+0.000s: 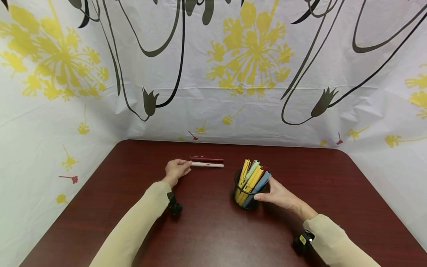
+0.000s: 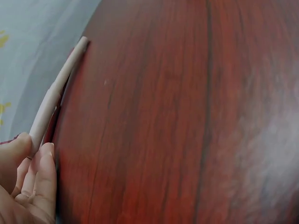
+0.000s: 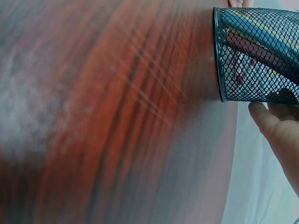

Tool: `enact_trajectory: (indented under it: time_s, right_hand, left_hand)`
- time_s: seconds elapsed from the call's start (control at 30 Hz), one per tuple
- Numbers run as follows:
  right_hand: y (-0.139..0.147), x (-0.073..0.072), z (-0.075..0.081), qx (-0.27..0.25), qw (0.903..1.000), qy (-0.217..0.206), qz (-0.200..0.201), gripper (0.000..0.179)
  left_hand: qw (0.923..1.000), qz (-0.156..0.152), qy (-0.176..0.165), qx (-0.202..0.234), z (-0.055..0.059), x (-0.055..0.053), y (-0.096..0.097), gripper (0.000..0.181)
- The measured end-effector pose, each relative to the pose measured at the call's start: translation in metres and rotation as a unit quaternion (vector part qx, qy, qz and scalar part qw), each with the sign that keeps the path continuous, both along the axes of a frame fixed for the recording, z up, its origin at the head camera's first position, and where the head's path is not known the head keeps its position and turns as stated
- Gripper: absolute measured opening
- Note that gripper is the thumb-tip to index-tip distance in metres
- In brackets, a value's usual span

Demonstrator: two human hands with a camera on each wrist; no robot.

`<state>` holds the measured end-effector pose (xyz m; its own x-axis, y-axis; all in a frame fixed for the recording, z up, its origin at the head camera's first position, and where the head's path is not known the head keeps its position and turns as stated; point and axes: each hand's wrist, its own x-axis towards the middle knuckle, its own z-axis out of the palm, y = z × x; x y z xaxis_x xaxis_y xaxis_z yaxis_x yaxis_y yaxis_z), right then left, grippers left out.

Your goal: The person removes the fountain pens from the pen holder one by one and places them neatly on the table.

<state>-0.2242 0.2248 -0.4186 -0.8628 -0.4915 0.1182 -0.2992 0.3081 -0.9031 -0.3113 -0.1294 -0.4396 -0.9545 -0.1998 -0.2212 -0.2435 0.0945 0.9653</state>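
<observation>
At the left end of a white pen, my left hand pinches it between thumb and fingers. A dark red pen with a clip lies just behind it, nearly parallel. My right hand grips the right side of a black mesh pen cup, thumb toward the front and fingers partly hidden behind. The cup stands upright and holds several pens: yellow pens, a light green pen, a blue pen and a dark red one, mostly hidden.
A dark reddish wooden table with rounded far corners lies under everything. Behind it and at the sides hangs a white curtain printed with yellow and grey flowers. A small black camera sits on my left wrist, another on my right.
</observation>
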Motion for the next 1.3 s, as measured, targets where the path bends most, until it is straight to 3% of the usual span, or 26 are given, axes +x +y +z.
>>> enact_trajectory:
  time_s: [0.47,0.77,0.9,1.13,1.3]
  right_hand:
    - [-0.001,0.002,0.001,0.005,1.0,-0.005,-0.006,0.072]
    - [0.0,0.0,-0.001,-0.001,1.0,-0.006,-0.001,0.07]
    - [0.0,0.0,0.0,0.0,1.0,-0.006,0.001,0.069]
    - [0.0,0.0,-0.001,0.014,0.9999,-0.001,-0.005,0.071]
    - [0.0,0.001,-0.001,0.018,0.9998,-0.003,-0.01,0.072]
  left_hand:
    - [0.9938,-0.057,0.002,-0.095,0.001,-0.009,-0.006,0.023]
    - [0.9868,-0.09,0.033,-0.131,0.0,-0.013,-0.008,0.023]
    - [0.9775,-0.111,0.059,-0.169,-0.002,-0.014,-0.01,0.021]
    - [0.949,-0.15,0.101,-0.258,-0.005,-0.016,-0.016,0.017]
    - [0.9354,-0.176,0.114,-0.285,-0.005,-0.019,-0.02,0.017]
